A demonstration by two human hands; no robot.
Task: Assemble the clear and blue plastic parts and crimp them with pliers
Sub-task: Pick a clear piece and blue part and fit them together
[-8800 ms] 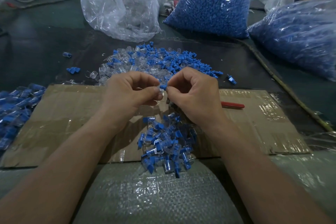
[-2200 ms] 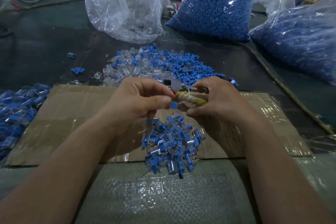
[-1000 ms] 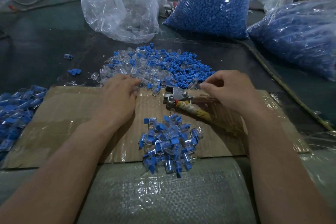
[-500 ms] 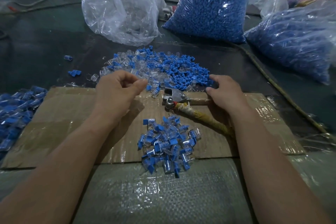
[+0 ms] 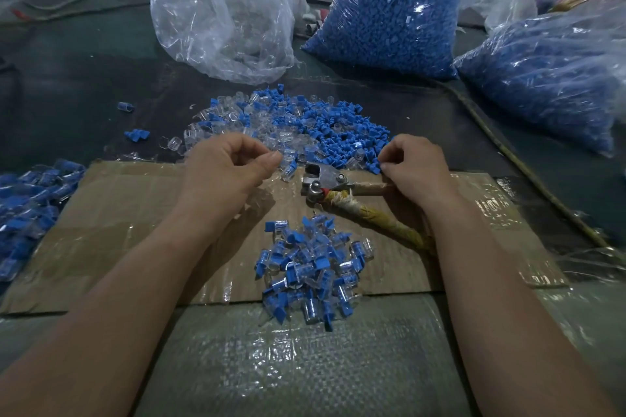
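Observation:
My left hand (image 5: 230, 173) hovers at the near left edge of the loose pile of clear and blue parts (image 5: 291, 122). Its thumb and forefinger are pinched on what looks like a small clear part. My right hand (image 5: 418, 169) is at the pile's near right edge, fingertips closed on a blue part (image 5: 382, 165). The pliers (image 5: 323, 179) lie between my hands on the cardboard sheet (image 5: 118, 230). Nothing holds them, and their tape-wrapped handles (image 5: 376, 218) run to the lower right. A heap of assembled clear-and-blue pieces (image 5: 310, 267) sits near the cardboard's front edge.
A near-empty clear bag (image 5: 223, 10) and two full bags of blue parts (image 5: 389, 7) (image 5: 548, 78) stand behind the pile. More assembled pieces (image 5: 30, 206) lie at the left edge. A thin stick (image 5: 528, 173) runs along the right. Woven sacking (image 5: 305, 366) covers the front.
My right hand let go of the pliers, which now lie on the cardboard, and moved to the blue parts. My left hand went to the pile and lifted with its fingers pinched.

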